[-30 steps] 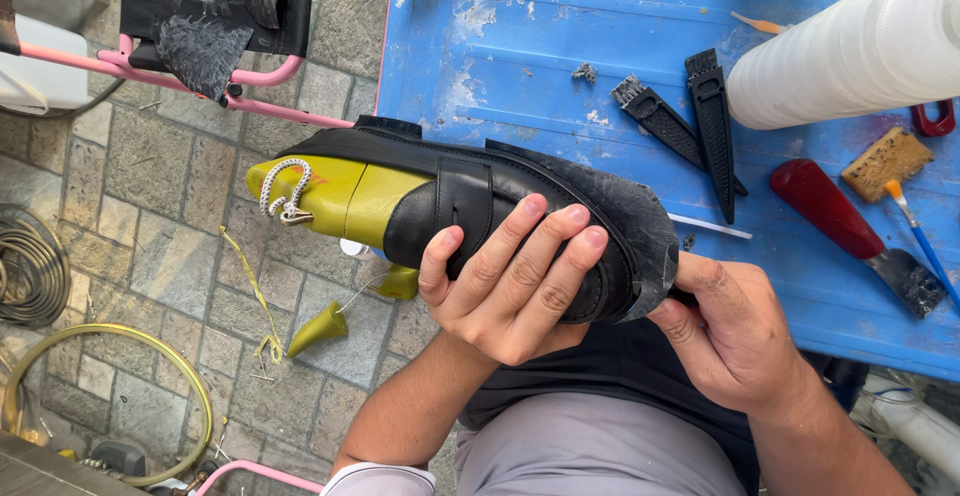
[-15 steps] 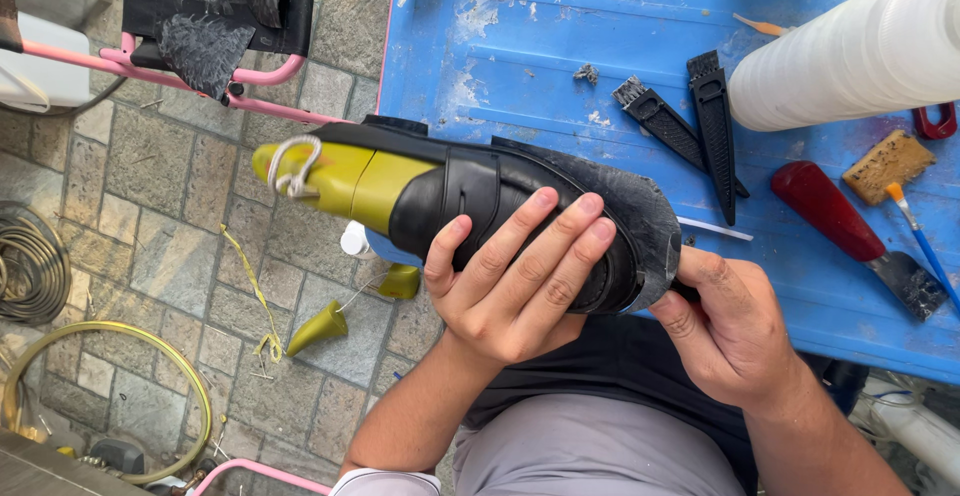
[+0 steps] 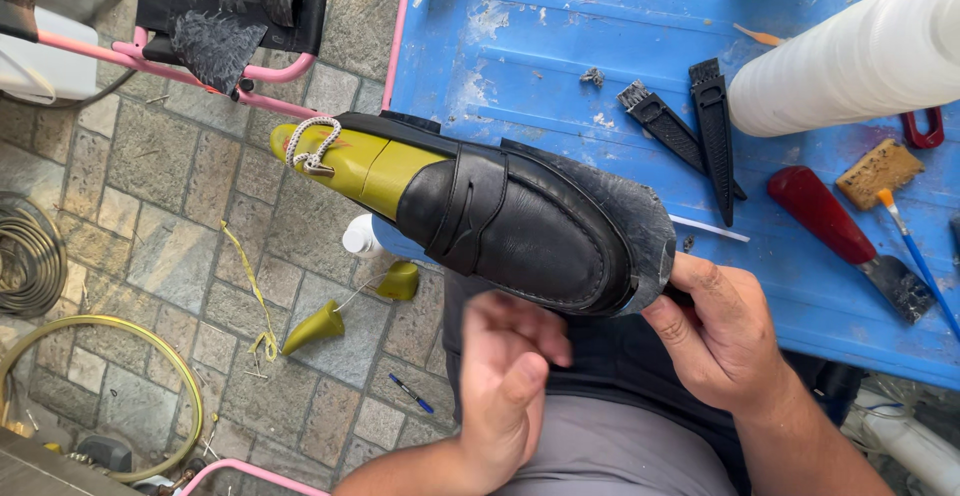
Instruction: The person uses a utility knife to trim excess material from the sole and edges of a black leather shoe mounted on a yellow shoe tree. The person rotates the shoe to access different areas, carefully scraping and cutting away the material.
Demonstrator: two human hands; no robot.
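Loafer (image 3: 520, 226), black leather, mounted on a yellow-green last (image 3: 360, 161) with cord loop at the heel; held over the edge of the blue surface (image 3: 560, 46), toe toward the person. Right hand (image 3: 725, 341): grip clamped on the toe, steadying it, apparently for inspection. Left hand (image 3: 505, 386): fingers loosely curled, holding nothing, just below the shoe. Containers: white bottle (image 3: 850, 61) lying on the surface, contents not visible.

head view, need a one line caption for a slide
Right hand grips the toe of a black loafer on a yellow last; left hand hovers below.
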